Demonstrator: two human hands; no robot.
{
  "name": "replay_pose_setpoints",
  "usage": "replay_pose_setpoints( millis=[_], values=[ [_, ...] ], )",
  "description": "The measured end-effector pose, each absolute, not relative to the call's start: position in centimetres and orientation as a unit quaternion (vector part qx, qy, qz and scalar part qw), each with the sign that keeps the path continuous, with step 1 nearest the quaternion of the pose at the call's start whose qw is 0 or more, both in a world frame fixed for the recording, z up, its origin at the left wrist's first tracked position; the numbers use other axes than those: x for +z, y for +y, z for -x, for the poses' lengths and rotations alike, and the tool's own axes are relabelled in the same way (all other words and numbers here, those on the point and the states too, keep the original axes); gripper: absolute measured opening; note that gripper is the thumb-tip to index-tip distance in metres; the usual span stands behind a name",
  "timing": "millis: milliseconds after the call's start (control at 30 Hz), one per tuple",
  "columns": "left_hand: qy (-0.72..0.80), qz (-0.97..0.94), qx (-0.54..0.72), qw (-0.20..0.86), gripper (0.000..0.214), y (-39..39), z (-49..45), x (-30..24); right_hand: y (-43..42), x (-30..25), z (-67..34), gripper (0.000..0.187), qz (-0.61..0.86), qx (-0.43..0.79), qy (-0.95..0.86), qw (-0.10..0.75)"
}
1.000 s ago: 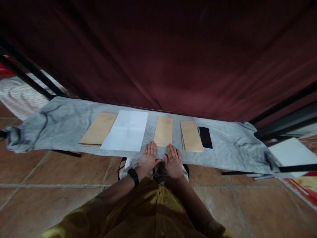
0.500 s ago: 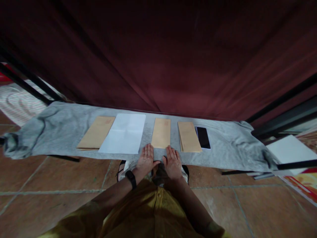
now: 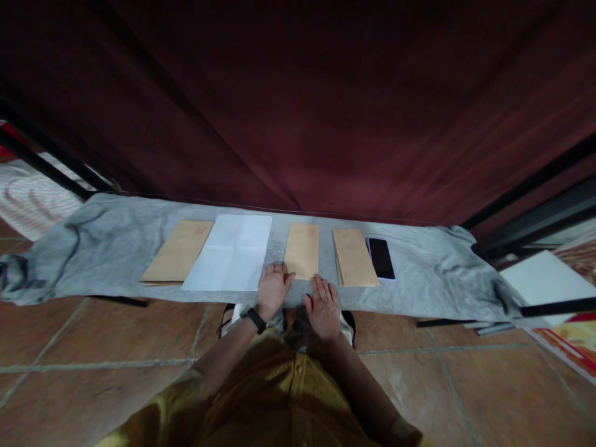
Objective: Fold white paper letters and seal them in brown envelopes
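Note:
A brown paper envelope (image 3: 302, 248) lies flat in the middle of the grey cloth, its red printing at the far right corner. My left hand (image 3: 272, 290), a black watch on its wrist, rests palm down at the envelope's lower left corner, thumb stretched out to its near edge. The left fingers lie beside the right edge of a stack of white paper (image 3: 230, 251). Flat and with fingers a little apart, my right hand (image 3: 325, 307) has its fingertips near the envelope's lower right corner. Neither hand holds anything.
More brown envelopes lie in a pile (image 3: 179, 251) at the left and another pile (image 3: 354, 256) at the right, beside a dark-screened phone (image 3: 381, 257). Grey cloth (image 3: 428, 267) covers the narrow bench. Behind it hangs a dark red curtain (image 3: 298, 124).
My left hand has shifted slightly up and left, its thumb now at the envelope's near edge. My right hand stays almost where it was.

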State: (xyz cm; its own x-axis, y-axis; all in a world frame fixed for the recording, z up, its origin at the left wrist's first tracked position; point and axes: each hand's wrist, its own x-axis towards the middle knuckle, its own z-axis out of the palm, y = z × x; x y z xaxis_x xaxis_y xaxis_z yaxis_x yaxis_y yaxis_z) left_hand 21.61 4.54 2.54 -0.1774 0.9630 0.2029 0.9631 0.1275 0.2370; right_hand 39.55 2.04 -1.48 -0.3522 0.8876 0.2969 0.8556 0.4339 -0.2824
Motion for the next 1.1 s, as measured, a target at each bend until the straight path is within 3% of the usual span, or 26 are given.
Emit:
replay_pose_setpoints(
  millis=[267,567,733,933,1100],
  values=[
    [-0.816,0.518,-0.186,-0.177,0.035,6.9,-22.0,2.7,2.1,-1.6,-39.5,0.052,0.529,0.041,-0.822,0.206],
    [-0.771,0.433,-0.263,-0.385,0.022,8.1,-20.7,2.9,2.1,-1.6,-39.6,0.053,0.529,0.039,-0.823,0.203],
    [-0.713,0.37,-0.325,-0.5,0.031,7.9,-20.8,2.9,2.1,-1.7,-39.6,0.054,0.528,0.043,-0.823,0.207],
    [-0.658,0.328,-0.387,-0.556,0.044,7.4,-20.6,3.2,2.2,-1.6,-39.7,0.052,0.525,0.072,-0.815,0.233],
    [-0.62,0.321,-0.429,-0.573,0.048,6.5,-20.6,3.4,2.9,-1.0,-39.9,0.05,0.521,0.212,-0.763,0.318]
  ],
)
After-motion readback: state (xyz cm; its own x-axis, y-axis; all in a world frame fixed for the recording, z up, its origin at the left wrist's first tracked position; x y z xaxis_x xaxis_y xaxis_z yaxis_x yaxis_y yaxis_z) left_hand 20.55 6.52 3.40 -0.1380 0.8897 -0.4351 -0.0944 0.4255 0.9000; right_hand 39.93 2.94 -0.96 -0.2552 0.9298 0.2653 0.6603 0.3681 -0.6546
